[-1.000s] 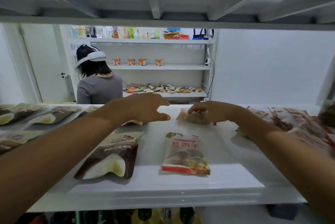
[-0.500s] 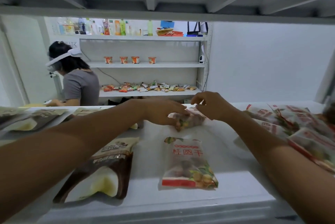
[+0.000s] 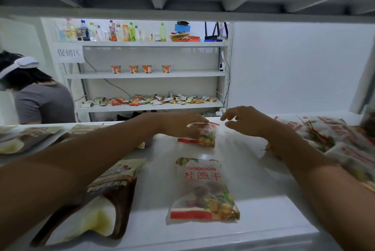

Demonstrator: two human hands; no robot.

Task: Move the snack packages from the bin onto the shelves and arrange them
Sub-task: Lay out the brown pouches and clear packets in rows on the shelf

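My left hand [image 3: 179,126] grips the far dried-longan packet [image 3: 206,138] at mid-frame, hiding its left part. My right hand [image 3: 249,123] hovers beside it, fingers loosely bent, empty. The right-edge packets [image 3: 328,135] are blurred and cut off.

- Centre of the frame: the rear packet [image 3: 205,136] lies on the shelf [image 3: 263,220], with the left hand [image 3: 178,125] holding its left end.
- Just right of it, not touching: the right hand [image 3: 249,123].
- Below, towards the shelf's front edge: the front packet [image 3: 203,189], lying flat.
- Lower left, beside the front packet: a pouch [image 3: 101,200].
- Right edge: a pile of packets [image 3: 334,139].
- Left edge: more pouches [image 3: 24,139].
- Upper centre, behind the shelf: a far rack [image 3: 152,75], with a person [image 3: 40,100] to its left.
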